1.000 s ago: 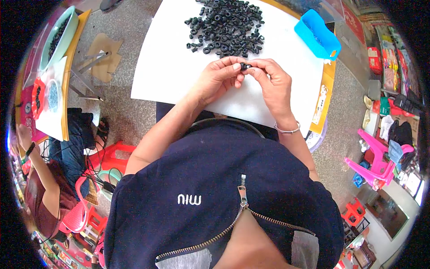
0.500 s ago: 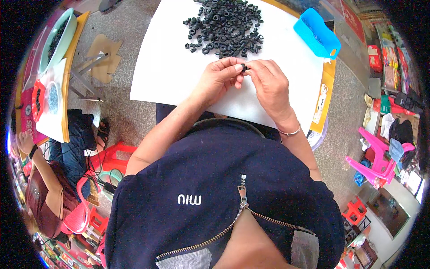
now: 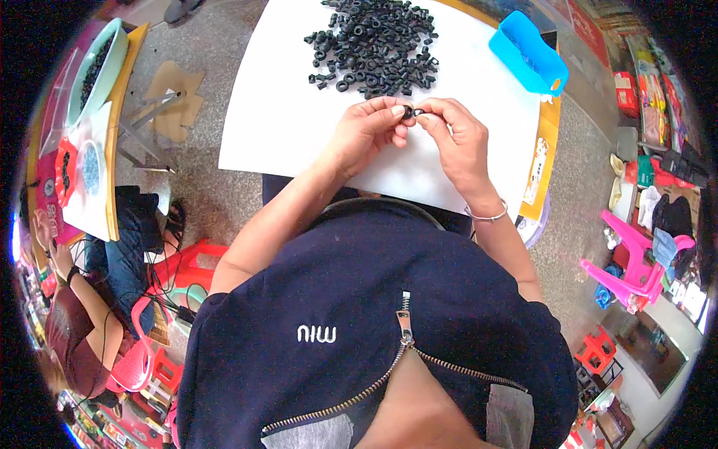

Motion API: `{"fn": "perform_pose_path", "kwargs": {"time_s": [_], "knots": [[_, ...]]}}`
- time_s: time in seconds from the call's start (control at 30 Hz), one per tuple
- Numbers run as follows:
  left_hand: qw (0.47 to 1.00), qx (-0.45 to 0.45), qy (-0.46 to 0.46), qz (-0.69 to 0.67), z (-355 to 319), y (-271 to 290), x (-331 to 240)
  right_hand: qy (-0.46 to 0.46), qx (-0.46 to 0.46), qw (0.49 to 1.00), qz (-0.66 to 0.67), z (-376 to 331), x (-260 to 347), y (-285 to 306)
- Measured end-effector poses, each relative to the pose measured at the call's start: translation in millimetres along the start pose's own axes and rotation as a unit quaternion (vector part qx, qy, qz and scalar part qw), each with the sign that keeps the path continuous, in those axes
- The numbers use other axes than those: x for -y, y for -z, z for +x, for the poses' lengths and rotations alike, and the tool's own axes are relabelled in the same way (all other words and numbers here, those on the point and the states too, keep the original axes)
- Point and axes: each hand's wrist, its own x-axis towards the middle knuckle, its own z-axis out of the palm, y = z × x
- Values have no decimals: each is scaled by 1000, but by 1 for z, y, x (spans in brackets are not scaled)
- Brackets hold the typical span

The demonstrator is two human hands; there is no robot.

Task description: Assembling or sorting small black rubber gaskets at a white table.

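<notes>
Black ring part [image 3: 408, 112] sits pinched between both hands above the white bench [image 3: 277, 112], just below the heap of black parts [image 3: 374, 46]. Left hand [image 3: 368, 131] holds it in a narrow fingertip grip; right hand [image 3: 458, 138] meets it from the other side, its fingertips closed on the same piece. Blue tray [image 3: 528, 52] stands near the bench's right edge.

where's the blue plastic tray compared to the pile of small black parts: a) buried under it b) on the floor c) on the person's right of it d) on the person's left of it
c: the blue plastic tray sits at the white table's right edge, right of the pile of small black parts.
</notes>
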Motion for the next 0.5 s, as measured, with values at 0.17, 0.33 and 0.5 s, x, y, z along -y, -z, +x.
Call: {"fn": "perform_pose_path", "kwargs": {"time_s": [0.17, 0.33, 0.5], "knots": [[1000, -2, 0, -5, -1, -4, -2, 31, 2, 999, -21, 0, -1, 0], [1000, 2, -2, -7, 0, -1, -1, 79, 22, 995, -61, 2, 0, 0], [1000, 5, 0, -15, 1, 0, 1, 113, 30, 990, -81, 3, 1, 2]]}}
